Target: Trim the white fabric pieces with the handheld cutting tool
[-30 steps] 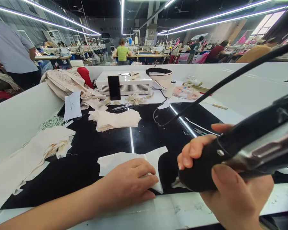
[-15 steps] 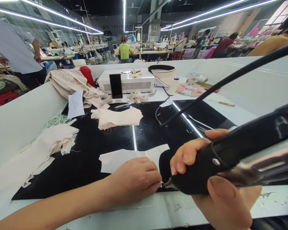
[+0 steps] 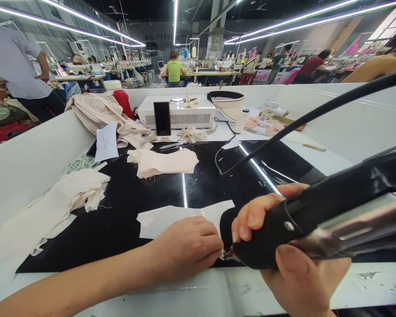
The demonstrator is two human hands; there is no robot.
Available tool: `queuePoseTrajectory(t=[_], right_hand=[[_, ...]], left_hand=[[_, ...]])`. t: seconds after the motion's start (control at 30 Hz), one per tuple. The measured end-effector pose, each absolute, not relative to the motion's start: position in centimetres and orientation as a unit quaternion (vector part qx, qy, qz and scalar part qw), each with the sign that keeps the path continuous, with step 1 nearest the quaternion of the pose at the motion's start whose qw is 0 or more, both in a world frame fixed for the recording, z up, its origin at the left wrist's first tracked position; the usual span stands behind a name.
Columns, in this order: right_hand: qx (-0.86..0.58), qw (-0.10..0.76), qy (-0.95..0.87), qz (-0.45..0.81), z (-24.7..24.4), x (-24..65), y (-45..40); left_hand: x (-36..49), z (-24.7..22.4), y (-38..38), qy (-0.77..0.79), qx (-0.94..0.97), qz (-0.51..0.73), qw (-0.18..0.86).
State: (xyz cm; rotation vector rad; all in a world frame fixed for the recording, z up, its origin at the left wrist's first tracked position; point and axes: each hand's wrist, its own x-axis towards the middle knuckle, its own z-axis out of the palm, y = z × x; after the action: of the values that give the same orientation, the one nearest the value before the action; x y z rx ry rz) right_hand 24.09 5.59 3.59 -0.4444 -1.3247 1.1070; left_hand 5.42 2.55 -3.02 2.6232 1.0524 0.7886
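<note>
A black handheld tool (image 3: pixel 330 211) with a metal side and a black cable reaches in from the right, and my right hand (image 3: pixel 284 246) is wrapped round its front end. Just left of the tool's tip, my left hand (image 3: pixel 191 246) presses down with its fingers together on the near edge of a white fabric piece (image 3: pixel 161 221). Whatever lies beneath those fingertips is hidden. The piece lies flat on the black board (image 3: pixel 125 220). Farther back on the board is a stack of cream fabric pieces (image 3: pixel 165 163).
Another cream fabric pile (image 3: pixel 59 198) lies at the left, near green string (image 3: pixel 81 164). Behind the board stand a phone (image 3: pixel 162 119), a white vented box (image 3: pixel 191 115) and a round container (image 3: pixel 229 105). Several people sit or stand beyond the low white wall.
The tool and my right hand have shifted slightly left, closer to my left hand. The whole view has moved a little. My left hand stays on the fabric.
</note>
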Motion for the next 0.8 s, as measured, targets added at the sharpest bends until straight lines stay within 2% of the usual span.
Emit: queuePoseTrajectory(t=[0.17,0.43,0.53,0.67,0.8], right_hand=[[-0.19,0.639,-0.58,0.468,3.4,23.8,5.7],[-0.176,0.646,-0.556,0.492,3.6,23.6,5.7],[-0.177,0.652,-0.541,0.501,3.6,23.6,5.7],[-0.176,0.655,-0.533,0.506,3.5,23.7,5.5],[-0.184,0.649,-0.531,0.513,3.9,23.8,5.4]], left_hand=[[5.0,-2.5,2.9,0.385,0.879,0.251,0.126],[5.2,-1.9,3.7,0.415,0.886,0.183,0.098],[5.3,-2.2,3.5,0.422,0.882,0.194,0.085],[5.2,-3.0,3.7,0.375,0.896,0.229,0.062],[5.1,-3.5,4.0,0.322,0.917,0.22,0.088]])
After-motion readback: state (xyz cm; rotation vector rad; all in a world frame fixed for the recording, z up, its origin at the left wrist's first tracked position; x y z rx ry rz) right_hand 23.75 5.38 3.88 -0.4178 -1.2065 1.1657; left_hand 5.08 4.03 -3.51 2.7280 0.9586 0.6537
